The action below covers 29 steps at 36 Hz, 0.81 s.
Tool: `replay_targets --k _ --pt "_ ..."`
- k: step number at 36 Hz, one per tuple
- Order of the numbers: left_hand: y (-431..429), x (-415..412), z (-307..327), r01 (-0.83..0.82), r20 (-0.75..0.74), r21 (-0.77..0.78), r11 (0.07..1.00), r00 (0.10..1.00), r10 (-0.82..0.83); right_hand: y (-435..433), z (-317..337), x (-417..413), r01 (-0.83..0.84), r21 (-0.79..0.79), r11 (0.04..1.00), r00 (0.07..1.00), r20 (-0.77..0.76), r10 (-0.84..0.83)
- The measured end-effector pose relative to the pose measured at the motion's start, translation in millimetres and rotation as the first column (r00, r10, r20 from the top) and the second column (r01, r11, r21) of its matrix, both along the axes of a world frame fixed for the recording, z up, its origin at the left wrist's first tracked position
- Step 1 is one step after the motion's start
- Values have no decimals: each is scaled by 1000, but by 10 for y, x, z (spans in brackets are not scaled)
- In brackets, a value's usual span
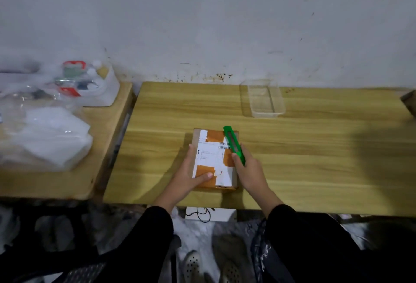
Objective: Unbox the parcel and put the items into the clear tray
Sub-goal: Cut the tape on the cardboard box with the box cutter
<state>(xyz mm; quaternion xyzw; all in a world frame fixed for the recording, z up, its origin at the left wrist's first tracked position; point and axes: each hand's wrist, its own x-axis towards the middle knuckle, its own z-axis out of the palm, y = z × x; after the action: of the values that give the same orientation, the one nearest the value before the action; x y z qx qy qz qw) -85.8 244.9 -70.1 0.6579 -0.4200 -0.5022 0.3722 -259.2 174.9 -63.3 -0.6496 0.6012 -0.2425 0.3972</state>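
A small cardboard parcel (213, 158) with orange tape and a white shipping label lies flat near the front of the wooden table (315, 147). My left hand (191, 173) grips its left side, thumb pressed on the top. My right hand (248, 171) holds a green utility knife (234, 144) along the parcel's right edge, its tip pointing away from me. The clear tray (265, 100) stands at the back of the table, near the wall, with nothing visible inside.
A second wooden table (99, 147) to the left carries white plastic bags (49, 138) and a clear box of small bottles (90, 84). A brown object (408, 102) shows at the right edge. Shoes and a cable lie under the table.
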Motion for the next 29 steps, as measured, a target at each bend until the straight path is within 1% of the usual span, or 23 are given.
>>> replay_targets --k 3,5,7,8,10,12,13,15,18,23,25,29 --pt "-91 179 36 87 39 36 996 995 -88 -61 14 -27 46 -32 998 999 6 -46" --pt "-171 307 51 98 117 41 994 988 -102 -134 -5 -17 108 -5 994 991 80 -107" --pt "-254 409 68 28 171 27 999 985 -32 -210 -46 -18 168 19 986 970 173 -169" --pt "-294 445 74 -28 200 20 999 980 23 -253 -88 -17 180 20 983 965 190 -180" --pt "-374 494 96 -141 301 -11 990 944 137 -330 -90 -3 173 41 984 959 221 -178" --pt "-463 518 114 -234 376 -45 971 897 234 -388 -21 23 149 96 984 941 292 -171" --pt "-516 515 126 -280 381 -52 959 882 278 -417 27 40 125 125 984 932 324 -160" --pt "-637 503 134 -365 333 -51 930 871 360 -481 41 69 74 144 987 926 359 -122" --pt "-838 471 147 -441 229 -51 896 868 440 -589 -23 124 45 113 993 937 338 -81" --pt "-1088 515 134 -397 275 -43 917 877 393 -756 -108 196 64 16 998 970 234 -66" --pt "-1161 532 116 -394 264 -40 918 882 390 -809 -117 214 75 -34 997 979 195 -67" --pt "-1238 515 67 -407 241 -71 911 879 412 -879 -125 275 135 -53 989 975 188 -123"
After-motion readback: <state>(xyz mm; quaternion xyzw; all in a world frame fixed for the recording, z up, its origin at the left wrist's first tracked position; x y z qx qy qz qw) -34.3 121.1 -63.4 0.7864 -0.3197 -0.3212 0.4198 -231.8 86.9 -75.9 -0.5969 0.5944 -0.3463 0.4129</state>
